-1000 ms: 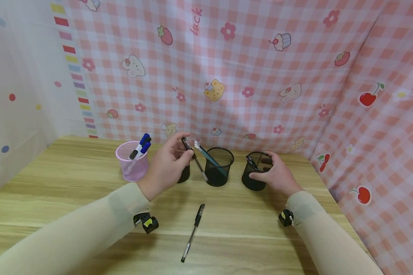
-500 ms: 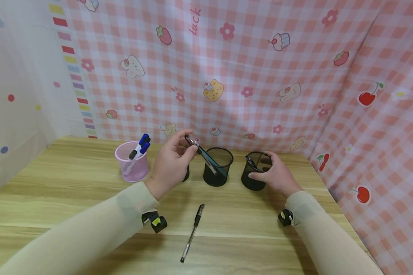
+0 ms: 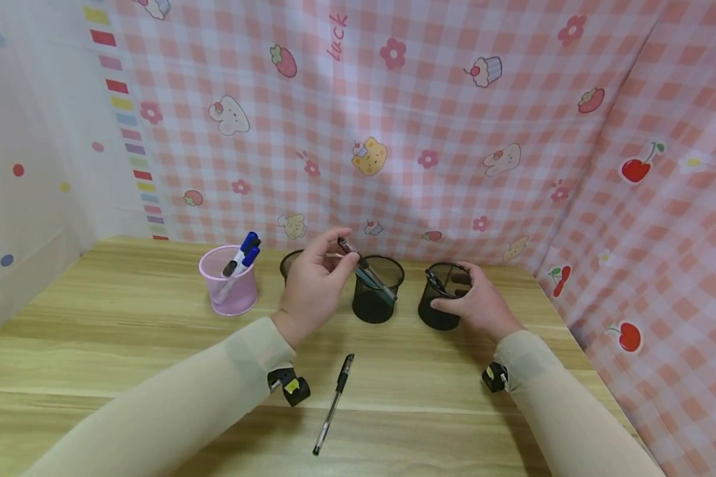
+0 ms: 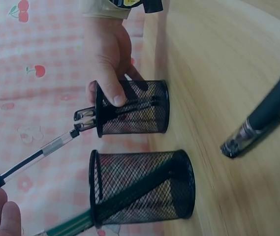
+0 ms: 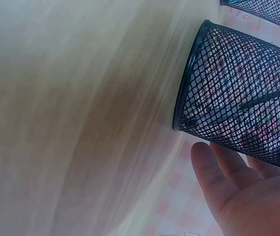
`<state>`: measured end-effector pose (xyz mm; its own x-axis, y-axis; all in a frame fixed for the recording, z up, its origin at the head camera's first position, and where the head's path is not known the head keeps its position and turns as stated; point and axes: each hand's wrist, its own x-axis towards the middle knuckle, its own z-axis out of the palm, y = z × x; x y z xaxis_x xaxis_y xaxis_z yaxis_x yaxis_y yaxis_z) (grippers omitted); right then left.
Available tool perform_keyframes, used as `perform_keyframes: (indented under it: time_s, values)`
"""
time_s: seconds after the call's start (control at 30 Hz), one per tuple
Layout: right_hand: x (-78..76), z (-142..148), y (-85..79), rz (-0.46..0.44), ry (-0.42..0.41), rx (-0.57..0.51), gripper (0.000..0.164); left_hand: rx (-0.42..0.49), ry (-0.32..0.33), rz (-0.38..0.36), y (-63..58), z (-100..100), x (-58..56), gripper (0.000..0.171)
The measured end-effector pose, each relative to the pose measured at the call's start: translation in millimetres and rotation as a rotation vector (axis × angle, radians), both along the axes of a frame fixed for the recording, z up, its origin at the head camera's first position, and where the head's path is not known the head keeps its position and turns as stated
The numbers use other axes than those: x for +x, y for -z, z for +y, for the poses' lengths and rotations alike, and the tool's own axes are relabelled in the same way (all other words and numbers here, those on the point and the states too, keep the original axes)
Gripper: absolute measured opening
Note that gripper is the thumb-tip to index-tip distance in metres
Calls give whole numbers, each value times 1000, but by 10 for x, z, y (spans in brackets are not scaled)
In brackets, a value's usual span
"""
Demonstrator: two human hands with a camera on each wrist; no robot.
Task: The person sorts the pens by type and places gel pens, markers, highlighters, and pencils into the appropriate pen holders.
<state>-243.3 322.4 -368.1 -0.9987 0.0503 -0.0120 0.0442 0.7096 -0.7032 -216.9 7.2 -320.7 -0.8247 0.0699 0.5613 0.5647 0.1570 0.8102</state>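
My left hand (image 3: 315, 285) pinches a clear gel pen with a black grip (image 4: 42, 152) between thumb and fingers. The pen slants down to the right, above the middle black mesh pen cup (image 3: 372, 309). In that cup leans a teal pencil (image 4: 125, 199). At the right, my right hand (image 3: 486, 305) grips the side of another black mesh pen cup (image 5: 243, 83), thumb at the front and fingers behind. A black pen (image 4: 85, 118) stands in this cup, its end above the rim. In the left wrist view, the held pen's tip lies close to that end.
A pink mesh cup (image 3: 233, 299) with several blue and black markers stands at the left. Another black mesh cup (image 3: 289, 260) is mostly hidden behind my left hand. One gel pen (image 3: 334, 405) lies on the wooden table (image 3: 125, 371) in front. Patterned cloth (image 3: 310, 132) hangs behind.
My left hand has moved right with the gel pen, from beside the middle cup to above it, uncovering the rim of the black cup behind. The right hand has stayed on its cup.
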Motion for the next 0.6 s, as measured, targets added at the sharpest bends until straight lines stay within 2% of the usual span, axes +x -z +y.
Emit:
perform_keyframes:
  time_s: [0.13, 0.43, 0.6]
  values:
    - [-3, 7, 15, 7, -8, -11, 115, 10, -11, -9, 24, 106, 0, 34]
    - [-9, 9, 24, 12, -14, -22, 113, 72, 24, -5, 77, 363, 6, 30]
    - [-9, 7, 25, 11, -15, -22, 113, 95, 17, -4, 95, 488, -2, 29]
